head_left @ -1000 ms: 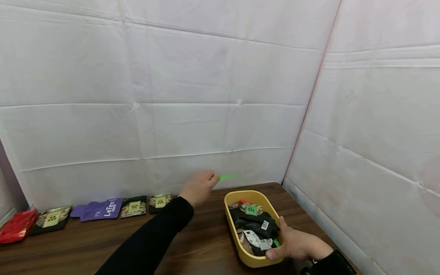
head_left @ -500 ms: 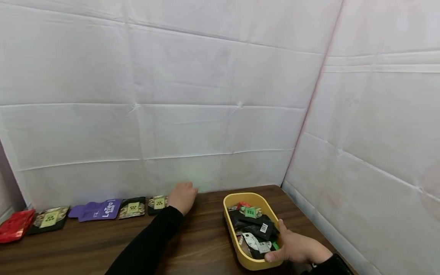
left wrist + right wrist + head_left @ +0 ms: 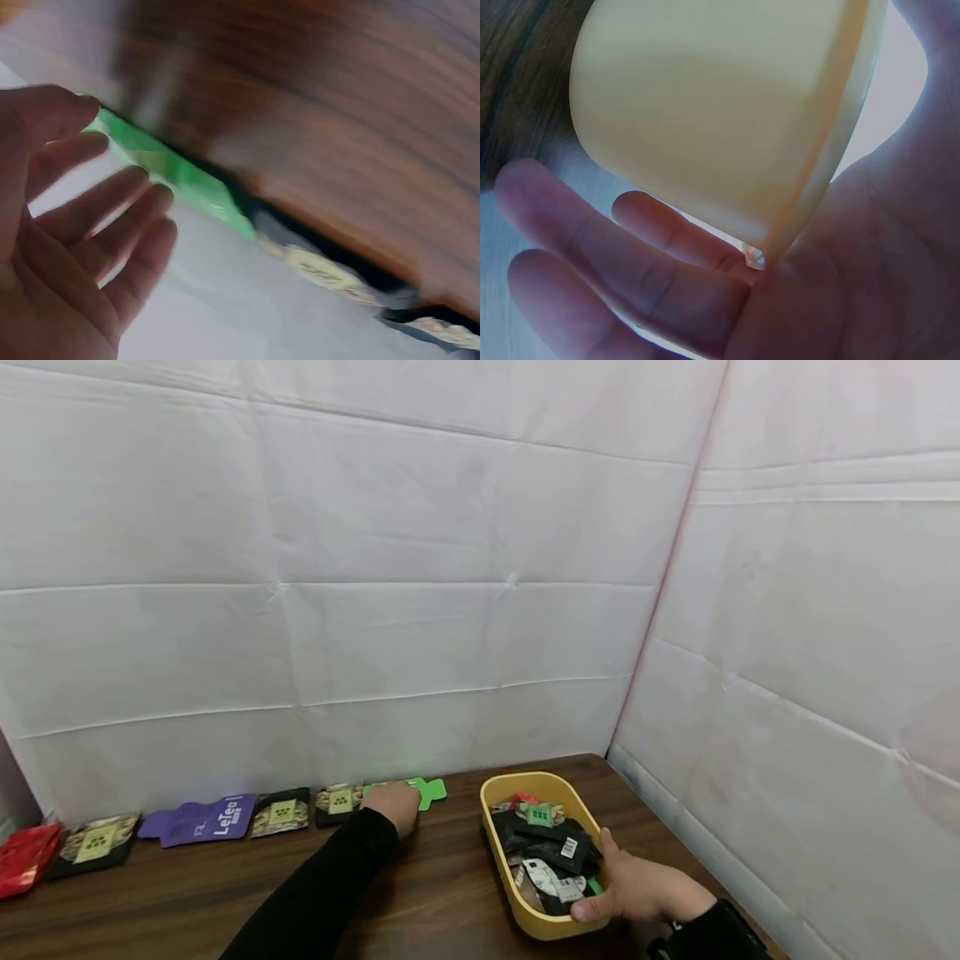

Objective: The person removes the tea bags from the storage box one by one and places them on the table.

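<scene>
A green packet lies flat on the brown table against the back wall, at the right end of a row of packets. My left hand rests on the packet's left end. In the left wrist view that hand shows straight, spread fingers, with the thumb at the edge of the green packet. My right hand grips the near right rim of a yellow tub filled with several small packets. Up close, the palm and fingers wrap the yellow tub.
The row along the wall holds two black packets with green labels, a purple packet, another black one and a red one. White padded walls close off the back and right sides.
My left hand carried the green packet down from above the table and laid it at the right end of the row. The right hand kept its hold on the tub.
</scene>
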Action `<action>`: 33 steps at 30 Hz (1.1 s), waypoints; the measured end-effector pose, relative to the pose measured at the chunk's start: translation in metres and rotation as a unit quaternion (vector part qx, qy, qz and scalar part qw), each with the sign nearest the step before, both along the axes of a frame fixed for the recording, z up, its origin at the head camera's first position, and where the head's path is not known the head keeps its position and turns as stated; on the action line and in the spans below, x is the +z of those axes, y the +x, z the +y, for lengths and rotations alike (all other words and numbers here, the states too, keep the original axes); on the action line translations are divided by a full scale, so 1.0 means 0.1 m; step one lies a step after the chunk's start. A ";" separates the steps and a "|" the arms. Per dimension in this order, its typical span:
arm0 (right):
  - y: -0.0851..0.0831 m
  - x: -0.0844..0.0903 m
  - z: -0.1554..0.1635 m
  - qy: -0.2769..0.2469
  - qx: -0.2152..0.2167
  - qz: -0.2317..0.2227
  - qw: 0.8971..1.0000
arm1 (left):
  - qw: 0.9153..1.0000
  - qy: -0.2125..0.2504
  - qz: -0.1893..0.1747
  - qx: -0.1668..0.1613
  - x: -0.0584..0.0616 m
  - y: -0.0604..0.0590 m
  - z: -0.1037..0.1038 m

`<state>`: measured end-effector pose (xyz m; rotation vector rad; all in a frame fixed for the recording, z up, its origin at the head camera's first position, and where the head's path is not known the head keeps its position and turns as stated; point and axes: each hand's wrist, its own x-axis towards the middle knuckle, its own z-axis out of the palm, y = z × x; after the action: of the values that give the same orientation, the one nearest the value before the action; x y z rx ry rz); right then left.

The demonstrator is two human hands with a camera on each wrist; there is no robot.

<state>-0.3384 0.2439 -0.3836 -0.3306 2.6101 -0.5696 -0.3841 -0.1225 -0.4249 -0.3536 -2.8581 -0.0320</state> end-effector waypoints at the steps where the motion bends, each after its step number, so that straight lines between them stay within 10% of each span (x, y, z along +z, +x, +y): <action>1: 0.00 0.00 0.00 0.000 -0.001 0.000 1.000 | 1.000 0.007 0.007 -0.004 0.03 0.00 0.03; 8: -0.01 0.00 0.00 -0.017 -0.014 -0.010 1.000 | 0.985 0.086 0.139 -0.061 0.17 -0.07 0.63; 14: 0.02 0.01 0.01 -0.013 0.001 0.005 1.000 | 0.983 0.168 0.030 -0.068 0.26 0.07 1.29; 20: 0.03 0.02 0.01 -0.019 0.002 0.007 1.000 | 0.991 0.116 -0.051 -0.031 0.33 0.17 1.57; 33: 0.01 0.01 0.03 -0.031 -0.002 -0.002 1.000 | 0.989 0.122 -0.038 -0.073 0.26 0.14 1.58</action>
<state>-0.3369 0.2467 -0.3824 -0.3444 2.5929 -0.6525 -0.3699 0.0359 -0.3986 -0.5193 -2.8512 -0.4287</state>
